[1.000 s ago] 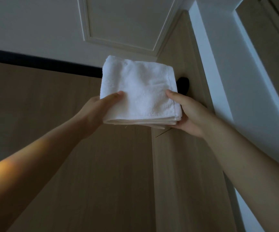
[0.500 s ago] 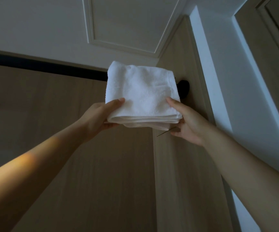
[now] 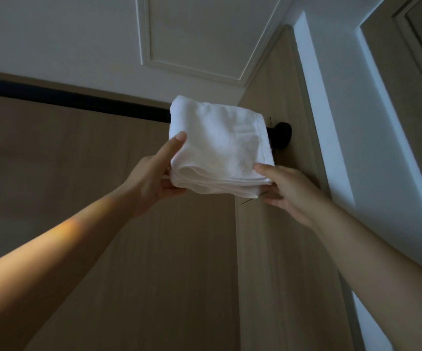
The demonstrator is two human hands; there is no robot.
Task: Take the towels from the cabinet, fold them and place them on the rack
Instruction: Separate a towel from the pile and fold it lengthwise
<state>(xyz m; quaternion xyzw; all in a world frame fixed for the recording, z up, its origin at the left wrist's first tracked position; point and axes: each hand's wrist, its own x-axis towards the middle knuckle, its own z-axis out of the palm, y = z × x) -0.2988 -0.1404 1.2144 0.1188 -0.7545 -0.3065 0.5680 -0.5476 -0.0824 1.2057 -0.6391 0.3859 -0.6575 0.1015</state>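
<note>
Towel (image 3: 220,148), white and folded into a thick flat stack, was up high in the head view, gripped at its near edge by both hands. The left hand (image 3: 154,181) pinched the left side with its thumb on top and fingers curled beneath; the right hand (image 3: 288,193) pinched the near right corner the same way. The towel's far edge overlapped the black bar of the rack (image 3: 78,102), near the round mount (image 3: 283,135) at its right end on the wood-look wall (image 3: 154,274). Whether the cloth already rested on the bar could not be told. By my reading the folding was done and the placing step was in hand. The next move would call for carrying the stack over the bar and settling it evenly, so that the layers did not slide apart on release. No cabinet, basket or other container showed in this view, so what towels remained could not be judged.
</note>
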